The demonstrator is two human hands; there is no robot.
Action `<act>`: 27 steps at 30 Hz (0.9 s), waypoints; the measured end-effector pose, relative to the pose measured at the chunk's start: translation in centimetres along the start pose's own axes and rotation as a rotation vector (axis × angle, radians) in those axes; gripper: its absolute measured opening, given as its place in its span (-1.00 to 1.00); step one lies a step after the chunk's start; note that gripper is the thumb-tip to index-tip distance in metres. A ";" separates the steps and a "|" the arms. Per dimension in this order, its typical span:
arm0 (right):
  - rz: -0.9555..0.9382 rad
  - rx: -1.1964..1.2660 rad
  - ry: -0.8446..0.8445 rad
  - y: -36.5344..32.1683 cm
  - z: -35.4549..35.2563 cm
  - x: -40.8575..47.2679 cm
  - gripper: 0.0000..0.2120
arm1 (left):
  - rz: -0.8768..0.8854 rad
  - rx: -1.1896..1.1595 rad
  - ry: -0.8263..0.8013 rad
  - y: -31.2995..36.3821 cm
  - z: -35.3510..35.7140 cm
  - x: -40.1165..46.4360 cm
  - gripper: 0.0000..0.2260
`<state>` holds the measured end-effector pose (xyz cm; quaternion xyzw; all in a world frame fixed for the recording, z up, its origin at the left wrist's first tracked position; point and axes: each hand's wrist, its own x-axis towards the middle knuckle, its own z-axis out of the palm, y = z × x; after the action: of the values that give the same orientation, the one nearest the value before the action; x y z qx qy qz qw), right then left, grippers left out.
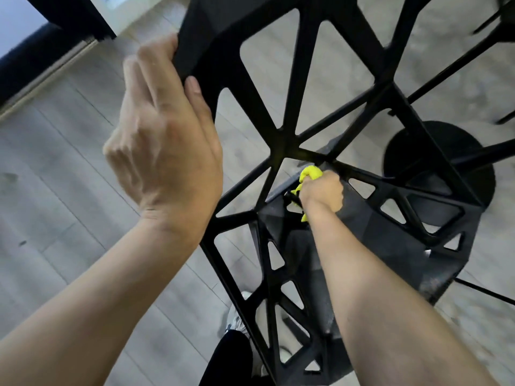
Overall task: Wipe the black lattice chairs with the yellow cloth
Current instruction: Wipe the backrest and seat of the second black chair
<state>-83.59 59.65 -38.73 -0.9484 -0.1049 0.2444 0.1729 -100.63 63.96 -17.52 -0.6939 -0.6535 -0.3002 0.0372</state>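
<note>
Fingers of the right hand (322,192) were curled shut around the yellow cloth (310,174), which was bunched in the fist and pressed to a strut low on the black lattice chair (289,112), near where back met seat. Only two small folds of cloth showed; the rest was hidden inside the fist. Fingers of the left hand (164,135) were clamped over the top edge of the chair back, the fingertips concealed behind it and the thumb lying on the near face. One chair was fully identifiable. Further black legs (493,32) at upper right were cut off and blurred. One round black base (412,146) stood on the grey plank floor (69,190).
</note>
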 end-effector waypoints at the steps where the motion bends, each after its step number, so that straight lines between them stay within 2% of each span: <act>1: -0.020 -0.003 -0.037 0.3 0.6 -1.0 -0.72 | 0.010 0.016 0.019 -0.3 0.2 0.0 -0.68; 6: -0.002 0.002 -0.222 1.4 3.5 -8.0 -0.73 | 0.045 -0.002 0.015 -0.1 0.3 0.2 -0.70; 12: 0.072 -0.121 -0.403 1.3 3.7 -8.4 -0.53 | 0.068 0.011 -0.002 -0.1 0.3 0.2 -0.72; 15: 0.075 -0.162 -0.418 0.8 3.7 -8.0 -0.52 | 0.068 0.014 -0.017 -0.1 0.5 0.3 -0.73; 22: -0.095 -0.390 -0.440 0.1 3.3 -7.8 -0.57 | 0.104 0.059 0.005 -0.6 1.2 0.5 -0.75; 27: 0.018 -0.495 -0.465 7.4 0.4 -8.8 -0.61 | 0.080 0.015 -0.040 -0.2 0.7 0.8 -0.73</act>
<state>-90.48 50.48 -38.10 -0.8814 -0.1891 0.4227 -0.0933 -100.59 65.01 -17.76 -0.7250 -0.6281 -0.2796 0.0414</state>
